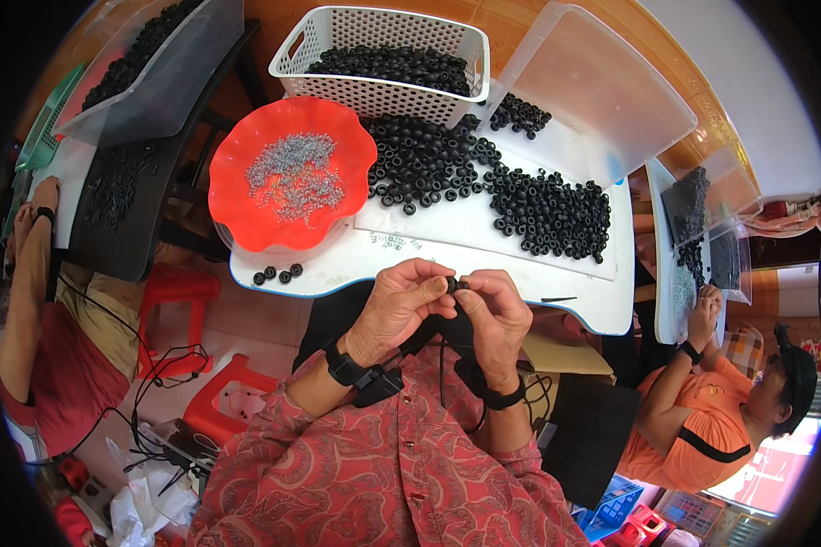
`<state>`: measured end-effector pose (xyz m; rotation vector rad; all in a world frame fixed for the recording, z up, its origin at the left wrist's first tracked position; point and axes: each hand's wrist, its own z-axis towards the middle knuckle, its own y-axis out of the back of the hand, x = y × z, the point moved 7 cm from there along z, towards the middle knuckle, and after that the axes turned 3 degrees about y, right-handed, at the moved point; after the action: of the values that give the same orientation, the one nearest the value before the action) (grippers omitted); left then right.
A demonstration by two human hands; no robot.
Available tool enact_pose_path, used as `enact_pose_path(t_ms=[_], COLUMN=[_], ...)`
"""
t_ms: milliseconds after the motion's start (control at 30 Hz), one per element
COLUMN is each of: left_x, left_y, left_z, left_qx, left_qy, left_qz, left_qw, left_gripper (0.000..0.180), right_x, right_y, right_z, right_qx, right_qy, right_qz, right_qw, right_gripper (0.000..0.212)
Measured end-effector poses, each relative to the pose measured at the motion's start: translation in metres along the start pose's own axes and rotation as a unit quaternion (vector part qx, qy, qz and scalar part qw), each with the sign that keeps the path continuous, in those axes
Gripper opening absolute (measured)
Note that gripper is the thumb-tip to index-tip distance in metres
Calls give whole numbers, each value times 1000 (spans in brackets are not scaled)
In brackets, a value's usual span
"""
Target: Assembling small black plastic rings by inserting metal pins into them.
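Note:
Both my hands meet just in front of the table's near edge. Between their fingertips is a small black round part point(452, 285); it looks like the black ring-shaped pieces on the table. My left hand point(401, 305) pinches it between thumb and fingers. From the other side, my right hand point(494, 317) closes thumb and forefinger on it, or on a tiny piece against it; its far side is hidden. Beyond my hands, many loose black ring-shaped pieces point(556, 215) lie on the table. A red scalloped dish point(237, 196) at the left holds many tiny silvery pieces.
A white perforated basket point(374, 89) of black pieces stands at the back, beside a tipped clear bin point(602, 82). Several black pieces point(278, 274) and a thin dark tool point(558, 299) lie near the white table's point(429, 251) front edge. Co-workers sit left and right point(702, 410).

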<state>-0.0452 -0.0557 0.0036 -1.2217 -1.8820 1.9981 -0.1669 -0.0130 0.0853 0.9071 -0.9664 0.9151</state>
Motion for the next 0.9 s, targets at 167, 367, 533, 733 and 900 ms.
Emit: enact_pose_path(t_ms=[167,367,533,733,900], left_x=[-2,-4,-7,-8,-5], left_y=[-2,-2,-5,-6,-5], left_z=[-1,-1,-2,-2,-1], left_qx=[3,10,2,2,6], left_qy=[-20,-24,-14,-4,7], left_qz=[8,14,19,4,-7], left_qw=[1000,1000,1000,1000,1000], left_gripper=[22,22,21,21,23], right_x=[3,7,9,15,13], right_y=[-1,-1,-1,-5,-6], right_z=[-1,-1,-3,-5,-6], right_qx=[2,11,0,-12,-9], right_qy=[16,30,36,47,38], right_qz=[9,-19,-28,-65,-49], right_qw=[1000,999,999,997,998], right_gripper=[14,14,14,13,14])
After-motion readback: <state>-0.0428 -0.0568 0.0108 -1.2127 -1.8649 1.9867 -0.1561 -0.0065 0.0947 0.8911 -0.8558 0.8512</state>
